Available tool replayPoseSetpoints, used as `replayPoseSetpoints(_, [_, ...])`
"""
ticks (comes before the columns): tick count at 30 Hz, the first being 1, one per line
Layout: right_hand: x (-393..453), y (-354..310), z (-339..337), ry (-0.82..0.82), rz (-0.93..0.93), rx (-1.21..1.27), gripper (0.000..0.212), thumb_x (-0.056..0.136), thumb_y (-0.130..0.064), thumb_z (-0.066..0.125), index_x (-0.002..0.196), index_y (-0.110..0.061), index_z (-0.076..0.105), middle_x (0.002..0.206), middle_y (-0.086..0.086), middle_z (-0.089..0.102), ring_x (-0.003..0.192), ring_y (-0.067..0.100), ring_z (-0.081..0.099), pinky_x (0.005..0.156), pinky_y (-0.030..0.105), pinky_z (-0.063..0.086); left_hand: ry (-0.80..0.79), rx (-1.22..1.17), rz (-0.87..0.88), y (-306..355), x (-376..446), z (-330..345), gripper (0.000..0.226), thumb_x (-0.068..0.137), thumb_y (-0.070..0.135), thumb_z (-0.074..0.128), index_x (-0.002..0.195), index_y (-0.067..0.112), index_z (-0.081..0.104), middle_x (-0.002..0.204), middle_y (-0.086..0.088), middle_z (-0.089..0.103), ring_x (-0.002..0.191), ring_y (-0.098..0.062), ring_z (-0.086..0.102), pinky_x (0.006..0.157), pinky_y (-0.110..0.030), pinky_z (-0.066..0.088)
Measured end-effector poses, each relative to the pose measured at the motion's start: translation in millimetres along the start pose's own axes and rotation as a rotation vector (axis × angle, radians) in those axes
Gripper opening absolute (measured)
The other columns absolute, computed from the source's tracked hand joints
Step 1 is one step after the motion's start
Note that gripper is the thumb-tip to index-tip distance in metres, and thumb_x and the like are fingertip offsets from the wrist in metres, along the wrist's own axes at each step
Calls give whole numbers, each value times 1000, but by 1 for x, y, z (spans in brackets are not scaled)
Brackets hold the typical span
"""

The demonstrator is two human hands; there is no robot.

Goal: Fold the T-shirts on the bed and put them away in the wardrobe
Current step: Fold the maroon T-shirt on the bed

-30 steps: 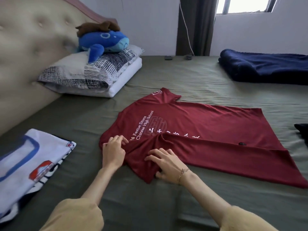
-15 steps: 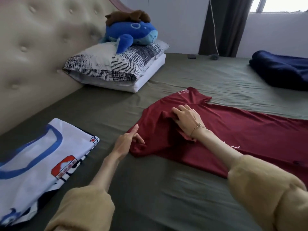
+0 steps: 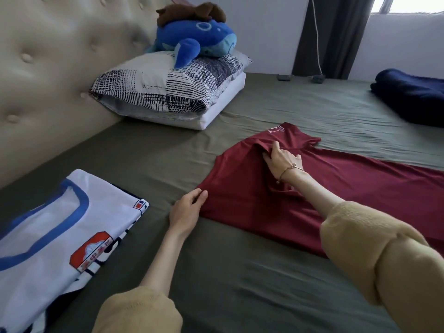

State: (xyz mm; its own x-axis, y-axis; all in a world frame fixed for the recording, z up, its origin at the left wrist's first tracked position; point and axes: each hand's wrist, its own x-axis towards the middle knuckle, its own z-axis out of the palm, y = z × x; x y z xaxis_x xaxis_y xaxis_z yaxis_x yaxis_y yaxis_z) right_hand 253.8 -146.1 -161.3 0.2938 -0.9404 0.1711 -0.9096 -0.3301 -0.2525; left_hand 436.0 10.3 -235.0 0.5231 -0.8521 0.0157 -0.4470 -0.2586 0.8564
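A white T-shirt with blue trim (image 3: 55, 227) lies folded on the bed sheet (image 3: 240, 280), well to the left of the left hand's fingers. The left hand (image 3: 186, 212) rests at the near left corner of the maroon T-shirt (image 3: 249, 195); thumb and fingertips close on the corner edge in a light pinch. The garment lies flat on the sheet and extends rightward beyond both hands. The right hand (image 3: 280, 161) sits on the shirt's upper part, beyond the left fingers, its fingers curled round a raised ridge of cloth just below the far sleeve. Whether the thumb is under that ridge cannot be told.

Risk, as judged: the left pinch holds little cloth, so a pull from the right hand could drag the corner free and skew the fold. The gathered ridge may set a crease if pressed flat unsmoothed. The far sleeve beyond the right fingers could bunch underneath.
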Motion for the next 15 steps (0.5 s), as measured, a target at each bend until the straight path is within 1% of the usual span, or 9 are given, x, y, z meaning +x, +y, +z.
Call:
replayPoseSetpoints(2, [-4, 1, 4, -104, 38, 21, 68, 84, -63, 50, 123, -8, 37, 119, 12, 59, 114, 31, 54, 96, 47, 36, 40, 109, -4, 3, 2, 2, 45, 95, 46, 46, 129, 19, 58, 132, 2, 58, 127, -18, 49, 102, -29, 32])
replayPoseSetpoints(3, [-6, 1, 5, -164, 47, 29, 80, 75, -68, 58, 125, -10, 35, 122, 11, 57, 116, 30, 53, 96, 46, 38, 62, 143, -17, 4, 3, 3, 45, 95, 47, 45, 129, 20, 57, 133, 2, 58, 127, -19, 49, 100, -29, 32])
replayPoseSetpoints(5, [-13, 2, 5, -252, 54, 40, 92, 63, -63, 73, 127, -12, 29, 124, 10, 53, 118, 30, 50, 96, 45, 41, 91, 177, -28, 6, 4, 4, 45, 94, 49, 46, 128, 21, 59, 131, 2, 59, 126, -20, 50, 99, -29, 33])
replayPoseSetpoints(6, [-15, 3, 6, -261, 45, 43, 91, 63, -56, 77, 126, -11, 28, 123, 11, 52, 117, 30, 50, 95, 44, 42, 100, 186, -40, 6, 5, 5, 45, 94, 50, 47, 125, 21, 61, 128, 1, 61, 124, -21, 51, 98, -29, 34])
replayPoseSetpoints(8, [-17, 5, 8, -203, 3, 24, 77, 67, -38, 78, 120, -8, 31, 119, 12, 54, 112, 32, 53, 87, 40, 43, 114, 193, -59, 4, 6, 6, 42, 92, 50, 49, 115, 19, 66, 119, 0, 67, 116, -22, 56, 92, -30, 37])
replayPoseSetpoints(11, [-13, 11, 7, -97, -32, -68, 47, 78, -19, 65, 114, -4, 39, 115, 15, 57, 106, 33, 56, 75, 36, 40, 143, 183, -48, 4, 5, 8, 31, 91, 46, 51, 87, 19, 66, 97, 2, 71, 103, -20, 61, 77, -29, 35])
replayPoseSetpoints(12, [-12, 13, 7, -73, -25, -79, 40, 82, -19, 60, 113, -4, 40, 113, 16, 59, 104, 34, 57, 73, 36, 39, 158, 182, -40, 5, 3, 8, 28, 91, 43, 53, 80, 19, 63, 95, 4, 71, 101, -18, 62, 74, -27, 33])
replayPoseSetpoints(13, [-11, 15, 6, -64, -14, -72, 38, 85, -25, 57, 113, -5, 42, 112, 17, 60, 103, 35, 58, 73, 36, 39, 170, 180, -37, 5, 2, 8, 27, 90, 42, 54, 77, 20, 61, 96, 5, 71, 102, -15, 62, 74, -26, 32])
replayPoseSetpoints(15, [-10, 16, 2, -144, 25, -68, 50, 86, -50, 53, 115, -9, 49, 114, 14, 61, 104, 33, 58, 76, 36, 39, 183, 185, -39, 4, 2, 8, 25, 90, 40, 55, 75, 21, 61, 100, 6, 71, 102, -14, 62, 75, -26, 32])
